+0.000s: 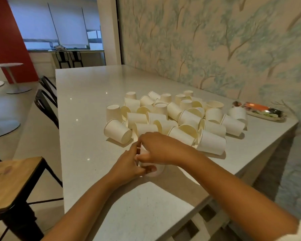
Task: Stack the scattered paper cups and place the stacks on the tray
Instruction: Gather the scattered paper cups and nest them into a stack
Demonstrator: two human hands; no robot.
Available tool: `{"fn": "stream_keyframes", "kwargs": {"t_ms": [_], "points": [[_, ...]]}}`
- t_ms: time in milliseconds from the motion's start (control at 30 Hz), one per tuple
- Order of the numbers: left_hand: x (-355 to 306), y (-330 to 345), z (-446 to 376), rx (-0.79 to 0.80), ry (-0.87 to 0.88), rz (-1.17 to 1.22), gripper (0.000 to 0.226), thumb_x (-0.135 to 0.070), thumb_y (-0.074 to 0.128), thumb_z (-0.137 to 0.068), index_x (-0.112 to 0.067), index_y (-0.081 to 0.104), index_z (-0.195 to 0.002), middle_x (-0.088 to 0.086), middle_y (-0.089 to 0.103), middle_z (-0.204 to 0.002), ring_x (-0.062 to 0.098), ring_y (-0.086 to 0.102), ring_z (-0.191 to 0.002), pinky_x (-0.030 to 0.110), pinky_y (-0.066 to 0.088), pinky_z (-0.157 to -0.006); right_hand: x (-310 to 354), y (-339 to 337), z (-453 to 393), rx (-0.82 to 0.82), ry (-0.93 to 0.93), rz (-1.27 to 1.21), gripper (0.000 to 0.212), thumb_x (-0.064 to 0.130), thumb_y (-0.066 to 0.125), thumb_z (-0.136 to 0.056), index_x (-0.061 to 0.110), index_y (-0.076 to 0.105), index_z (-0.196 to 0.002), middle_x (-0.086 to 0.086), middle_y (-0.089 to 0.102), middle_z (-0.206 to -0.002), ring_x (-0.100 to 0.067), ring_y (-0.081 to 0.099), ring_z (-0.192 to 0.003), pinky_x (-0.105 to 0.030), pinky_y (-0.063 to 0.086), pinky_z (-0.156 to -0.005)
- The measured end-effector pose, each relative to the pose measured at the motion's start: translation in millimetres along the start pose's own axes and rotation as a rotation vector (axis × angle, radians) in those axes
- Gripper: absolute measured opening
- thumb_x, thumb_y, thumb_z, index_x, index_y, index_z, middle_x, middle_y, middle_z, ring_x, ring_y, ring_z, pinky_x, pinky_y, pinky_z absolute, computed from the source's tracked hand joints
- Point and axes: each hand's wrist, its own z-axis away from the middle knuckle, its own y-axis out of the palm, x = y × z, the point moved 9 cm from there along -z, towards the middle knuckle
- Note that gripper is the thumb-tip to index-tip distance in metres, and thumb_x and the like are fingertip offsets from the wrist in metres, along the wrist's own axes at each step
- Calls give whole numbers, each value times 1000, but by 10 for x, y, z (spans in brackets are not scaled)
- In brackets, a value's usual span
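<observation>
A wooden stool (12, 180) stands left of the pale counter (87, 119). At the counter's near middle the left hand (127, 166) curls round the base of a paper cup (154, 169), and the right hand (156, 149) grips it from above. Behind lies a heap of scattered cups (177, 117), most on their sides, and far right by the wall sits the tray (261, 111).

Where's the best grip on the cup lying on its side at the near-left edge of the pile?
Grip the near-left cup round its side wall, coming from above. It lies on its side, base toward the camera, rim toward the pile, with bare table to its left.
</observation>
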Motion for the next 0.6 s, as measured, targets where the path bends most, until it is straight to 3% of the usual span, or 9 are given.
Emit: {"fn": "stream_keyframes", "kwargs": {"t_ms": [100,200,267,367,500,600], "points": [[-37,-14,15,0,18,-25,58,-55,71,-65,-65,29,-103,-42,38,-109,-1,50,-109,8,41,-81,-68,-93,82,-67,10,-232,49,52,49,-87,19,50,-124,-3,54,-124,-17,52,-107,-33,44,-87],[-77,4,35,43,28,-13,59,-73,62,-58,-67,29,-107,-41,41,-113,-5,51,-103,3,41,-74,-415,-382,257,-279,86,-407,45,53,46,-87,22,51,-120,2,53,-123,-12,50,-107,-27,39,-82],[-90,9,48,59,17,-10,57,-74,60,-56,-67,30,-104,-44,39,-110,-8,49,-100,0,39,-71,-740,-530,414,-429,208,-344,42,50,52,-86,23,50,-118,5,50,-119,-9,47,-103,-24,35,-78],[-102,1,59,61,7,-23,55,-74,59,-55,-66,32,-101,-49,37,-104,-14,48,-94,-3,38,-65,-1024,-485,508,-440,375,-168,51,41,64,-81,20,44,-122,-5,47,-126,-20,47,-110,-27,36,-79],[-87,9,58,55,-2,-9,57,-75,59,-53,-64,32,-102,-44,40,-106,-9,50,-96,2,39,-72,-993,-275,448,-382,353,-14,64,33,73,-75,18,37,-126,-10,40,-130,-28,45,-113,-33,40,-84],[-82,16,49,48,10,4,62,-80,57,-50,-62,33,-104,-39,43,-110,-3,51,-103,10,40,-82,-974,-176,422,-368,331,39,62,26,72,-74,18,37,-125,-9,41,-127,-29,45,-110,-32,38,-78]]}}
